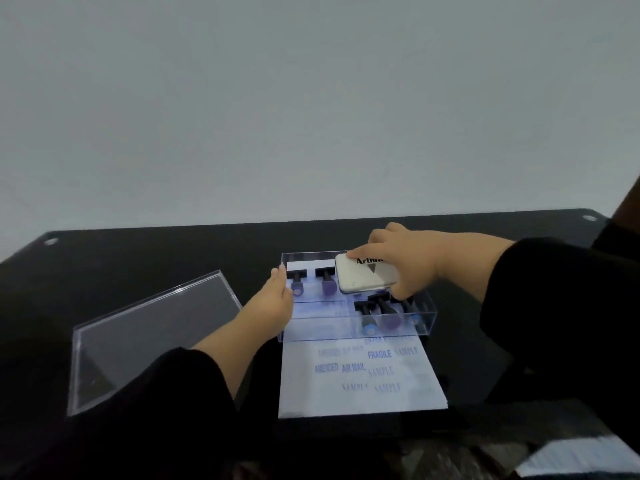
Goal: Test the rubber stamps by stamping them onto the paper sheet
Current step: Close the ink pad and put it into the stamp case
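Note:
A clear plastic box (427, 317) stands on the far end of a white paper sheet (356, 400) that bears several blue stamp prints. Inside lie several black-handled rubber stamps, two at the back left (327, 280) and three at the front right (384, 311). My right hand (405, 258) grips a white closed ink pad case (363, 275) over the box's back right part. My left hand (277, 299) rests with straight fingers against the box's left wall.
The box's clear lid (152, 334) lies flat on the black table (156, 251) to the left. A pale wall rises behind the table. More white paper (588, 455) shows at the bottom right corner.

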Available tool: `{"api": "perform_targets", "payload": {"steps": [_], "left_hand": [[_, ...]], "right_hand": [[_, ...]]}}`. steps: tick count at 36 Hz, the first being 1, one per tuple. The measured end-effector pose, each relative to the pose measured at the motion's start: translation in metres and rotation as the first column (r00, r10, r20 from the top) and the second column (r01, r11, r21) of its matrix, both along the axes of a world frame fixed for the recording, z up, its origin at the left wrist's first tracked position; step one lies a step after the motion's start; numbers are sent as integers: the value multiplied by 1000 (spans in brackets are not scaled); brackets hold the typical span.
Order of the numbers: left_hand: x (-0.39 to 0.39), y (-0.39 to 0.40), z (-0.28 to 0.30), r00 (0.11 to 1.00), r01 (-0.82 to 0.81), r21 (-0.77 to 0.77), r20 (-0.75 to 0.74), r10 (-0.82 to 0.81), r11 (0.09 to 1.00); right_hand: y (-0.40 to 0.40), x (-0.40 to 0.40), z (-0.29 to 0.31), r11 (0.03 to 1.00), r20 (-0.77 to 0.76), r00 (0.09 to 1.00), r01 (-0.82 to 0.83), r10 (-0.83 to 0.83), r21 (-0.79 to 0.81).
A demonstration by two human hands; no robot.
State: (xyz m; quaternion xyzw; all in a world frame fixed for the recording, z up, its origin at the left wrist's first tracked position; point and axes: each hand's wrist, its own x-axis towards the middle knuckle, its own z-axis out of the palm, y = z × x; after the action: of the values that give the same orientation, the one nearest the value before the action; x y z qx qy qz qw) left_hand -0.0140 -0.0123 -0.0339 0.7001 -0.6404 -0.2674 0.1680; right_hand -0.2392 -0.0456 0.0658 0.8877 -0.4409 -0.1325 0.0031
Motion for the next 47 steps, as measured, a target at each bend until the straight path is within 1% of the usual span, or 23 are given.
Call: {"api": "perform_targets", "payload": {"steps": [2, 3, 6, 7, 8, 11, 13, 15, 18, 20, 22, 23, 27, 30, 33, 35, 37, 39, 41, 44, 47], "left_hand": [[3, 2, -2, 988, -52, -18, -147, 49, 998], [4, 1, -4, 977, -87, 0, -197, 85, 996], [10, -7, -16, 923, -188, 122, -317, 218, 975], [11, -9, -20, 891, -216, 138, -377, 253, 967], [14, -11, -25, 879, -231, 124, -399, 261, 965], [20, -13, -34, 861, -173, 157, -456, 227, 972], [25, -18, -45, 803, -148, 175, -553, 221, 973], [32, -24, -58, 767, -116, 205, -603, 219, 972], [41, -35, -81, 687, -67, 254, -689, 229, 965], [46, -43, -97, 670, -21, 273, -710, 216, 962], [51, -51, -113, 647, 1, 261, -736, 198, 965], [50, -49, -110, 635, 10, 262, -747, 196, 965], [40, -31, -80, 593, 34, 231, -788, 166, 972], [39, -34, -85, 550, 62, 232, -820, 161, 971], [39, -39, -93, 514, 88, 215, -846, 141, 973], [40, -42, -97, 506, 75, 223, -848, 156, 972], [40, -42, -98, 506, 68, 212, -849, 150, 975], [40, -40, -97, 483, 71, 208, -863, 149, 976], [40, -39, -97, 487, 64, 208, -860, 152, 976], [43, -43, -103, 497, 52, 209, -853, 156, 977], [40, -39, -96, 489, 24, 196, -858, 160, 980]], "right_hand": [[0, 11, -1, 1000, -32, 999, -21, 22, 17], [0, 16, -1, 999, -48, 998, -31, 32, 21], [0, 28, -2, 998, -95, 993, -66, 68, 22], [0, 33, -2, 997, -114, 990, -77, 79, 22], [0, 37, -2, 996, -133, 987, -87, 90, 24], [0, 50, -3, 993, -177, 977, -113, 118, 38], [0, 58, -3, 991, -207, 969, -128, 136, 50], [0, 67, -4, 989, -248, 957, -138, 149, 60], [0, 78, -6, 988, -303, 940, -142, 155, 65], [0, 85, -7, 988, -332, 931, -135, 150, 68], [-1, 91, -8, 989, -349, 926, -129, 146, 72], [-1, 94, -9, 989, -347, 927, -126, 144, 75], [-4, 102, -13, 989, -300, 947, -77, 113, 127], [-6, 105, -17, 984, -253, 963, -45, 88, 172], [-7, 105, -19, 983, -205, 976, -35, 72, 181], [-6, 104, -19, 980, -153, 987, -9, 40, 199], [-5, 102, -20, 978, -101, 995, 24, -3, 210], [-4, 100, -20, 975, -63, 996, 69, -57, 212], [-3, 98, -20, 968, -41, 992, 125, -119, 219], [0, 95, -22, 947, 21, 975, 211, -222, 241], [7, 92, -24, 932, 111, 948, 265, -299, 249]]}}
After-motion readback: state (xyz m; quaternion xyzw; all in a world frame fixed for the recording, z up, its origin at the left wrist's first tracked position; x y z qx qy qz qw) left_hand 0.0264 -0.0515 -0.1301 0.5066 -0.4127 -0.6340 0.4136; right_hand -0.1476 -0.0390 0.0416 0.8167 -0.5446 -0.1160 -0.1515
